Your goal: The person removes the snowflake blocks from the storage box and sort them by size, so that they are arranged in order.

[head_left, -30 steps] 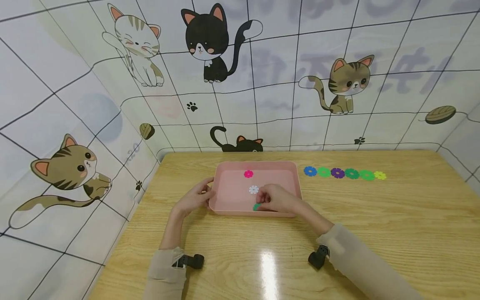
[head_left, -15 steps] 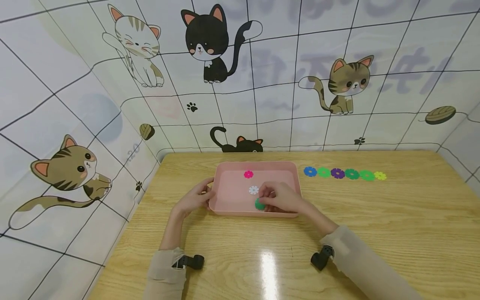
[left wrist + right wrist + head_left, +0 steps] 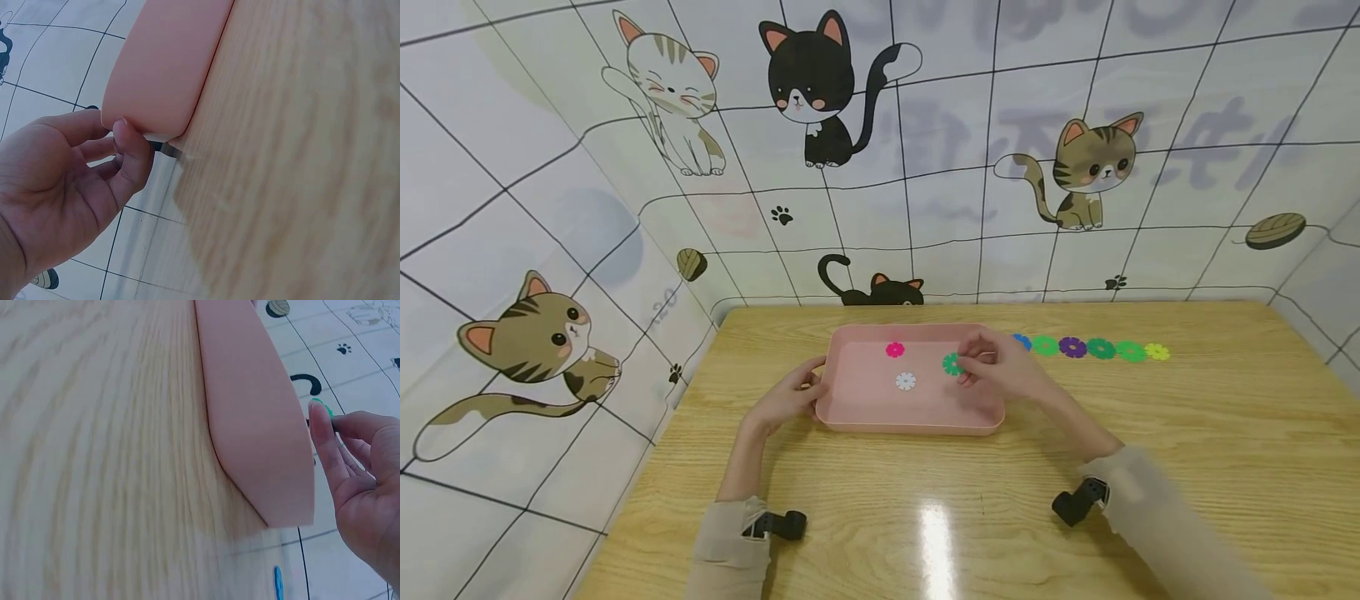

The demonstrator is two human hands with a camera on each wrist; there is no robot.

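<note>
A pink tray (image 3: 910, 429) sits on the wooden table. At its left end my left hand (image 3: 786, 396) grips the wall; in the left wrist view, the thumb and fingers (image 3: 130, 150) are at the tray's corner. Over the tray's right part, my right hand (image 3: 1006, 367) pinches a green flower-shaped disc (image 3: 951, 364) between thumb and fingertips. The right wrist view shows only a sliver of that disc (image 3: 324, 405) behind the thumb. Inside the tray lie a hot-pink flower disc (image 3: 895, 350) and a white flower disc (image 3: 906, 381).
Right of the tray, several flower discs form a row: blue (image 3: 1022, 342), partly behind my right hand, then light green (image 3: 1046, 345), purple (image 3: 1072, 347), dark green (image 3: 1101, 348), light green and yellow (image 3: 1157, 352). A cat-patterned wall covering (image 3: 955, 208) stands behind the table.
My right hand has lifted the green disc from the tray's near side and carried it back and to the right. The left hand stays at the tray's left end.
</note>
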